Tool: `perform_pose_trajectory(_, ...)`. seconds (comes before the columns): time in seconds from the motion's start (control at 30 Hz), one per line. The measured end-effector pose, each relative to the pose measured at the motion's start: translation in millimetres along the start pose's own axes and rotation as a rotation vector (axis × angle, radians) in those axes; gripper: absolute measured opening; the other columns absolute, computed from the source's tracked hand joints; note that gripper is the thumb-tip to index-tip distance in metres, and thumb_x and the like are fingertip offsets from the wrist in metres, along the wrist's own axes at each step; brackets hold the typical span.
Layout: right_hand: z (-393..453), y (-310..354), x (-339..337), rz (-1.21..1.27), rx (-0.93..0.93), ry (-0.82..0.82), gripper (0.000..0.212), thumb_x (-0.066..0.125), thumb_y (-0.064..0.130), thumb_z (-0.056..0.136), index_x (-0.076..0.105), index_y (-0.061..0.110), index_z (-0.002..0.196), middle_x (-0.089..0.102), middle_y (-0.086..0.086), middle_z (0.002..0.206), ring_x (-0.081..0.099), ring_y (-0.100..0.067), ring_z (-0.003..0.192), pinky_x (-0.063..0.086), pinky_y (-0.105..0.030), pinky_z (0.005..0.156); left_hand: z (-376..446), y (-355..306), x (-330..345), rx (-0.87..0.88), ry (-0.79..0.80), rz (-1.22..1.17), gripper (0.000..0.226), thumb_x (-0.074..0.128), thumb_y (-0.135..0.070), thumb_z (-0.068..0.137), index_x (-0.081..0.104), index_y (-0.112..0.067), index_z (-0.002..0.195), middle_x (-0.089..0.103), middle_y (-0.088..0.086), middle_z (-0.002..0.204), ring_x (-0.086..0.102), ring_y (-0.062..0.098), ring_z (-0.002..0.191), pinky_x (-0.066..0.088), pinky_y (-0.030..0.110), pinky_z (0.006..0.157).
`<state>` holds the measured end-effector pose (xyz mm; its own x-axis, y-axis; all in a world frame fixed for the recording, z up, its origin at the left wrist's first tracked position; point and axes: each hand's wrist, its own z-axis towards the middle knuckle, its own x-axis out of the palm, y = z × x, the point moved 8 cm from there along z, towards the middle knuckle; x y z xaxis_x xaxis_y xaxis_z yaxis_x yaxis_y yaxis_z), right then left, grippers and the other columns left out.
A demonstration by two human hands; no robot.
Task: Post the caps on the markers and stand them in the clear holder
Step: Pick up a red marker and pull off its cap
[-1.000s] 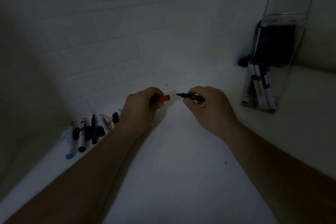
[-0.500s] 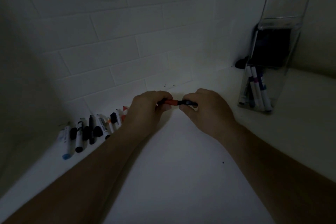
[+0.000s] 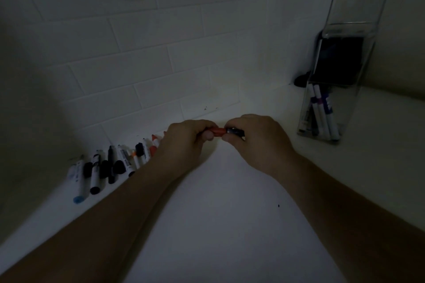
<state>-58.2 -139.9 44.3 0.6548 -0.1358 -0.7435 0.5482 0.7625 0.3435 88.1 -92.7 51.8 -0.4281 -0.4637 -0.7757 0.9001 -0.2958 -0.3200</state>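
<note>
1. Since a second ago the two hands have closed the gap between them: the red cap (image 3: 218, 131) and the dark marker (image 3: 235, 131), then apart, now meet end to end.
2. Marker and cap lie in one line, long axis level and running left to right, above the white bench (image 3: 220, 213).
3. Fingers of the left hand (image 3: 187, 139) curl round the cap; the right hand (image 3: 255, 140) pinches the marker barrel between thumb and fingers.
4. Both forearms reach in from the lower corners, knuckles up.
5. Loose markers and caps (image 3: 110, 165) lie in a row at the left, along the tiled wall (image 3: 161, 53).
6. At the right stands the clear holder (image 3: 345, 108), with several markers upright and leaning inside.
</note>
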Motion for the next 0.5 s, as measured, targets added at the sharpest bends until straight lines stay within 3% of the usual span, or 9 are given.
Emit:
perform_pose_trajectory(0.13,-1,2,-4,0.032,-0.007,-0.003,0.019,0.061,0.044,0.095,0.072,0.031,0.105,0.064,0.009,0.085,0.057,-0.012,0.077,0.050,-0.037,0.071,1,-3,0,0.011,-0.024,0.030,0.023,0.060,-0.012,0.095,0.074,-0.025,0.108,0.074,-0.008,0.098,0.066,0.011,0.089,0.045,0.016,0.078)
perform_pose_trajectory(0.33,0,4,-8,0.055,0.010,0.000,0.031,0.047,0.055,0.097,0.067,0.038,0.114,0.071,0.013,0.098,0.062,-0.011,0.088,0.053,-0.040,0.079,-2,-22,-7,0.082,-0.063,-0.035,0.022,0.064,-0.021,0.094,0.070,-0.024,0.115,0.074,-0.008,0.105,0.066,0.009,0.096,0.050,0.026,0.087)
perform_pose_trajectory(0.43,2,6,-8,-0.159,0.001,0.047,0.028,0.041,0.048,0.101,0.059,0.044,0.122,0.067,0.016,0.095,0.051,-0.016,0.093,0.042,-0.039,0.080,-4,-20,-10,0.005,-0.138,-0.168,0.032,0.068,-0.026,0.092,0.058,-0.023,0.122,0.072,-0.013,0.098,0.064,-0.003,0.088,0.046,0.006,0.078)
perform_pose_trajectory(0.5,4,2,-12,-0.150,0.056,0.036,0.029,0.038,0.045,0.102,0.059,0.040,0.121,0.065,0.014,0.092,0.052,-0.019,0.091,0.044,-0.040,0.081,-5,-22,-5,-0.040,-0.158,-0.257,0.044,0.068,-0.022,0.092,0.047,-0.024,0.131,0.068,-0.020,0.095,0.061,-0.012,0.086,0.041,0.000,0.074)
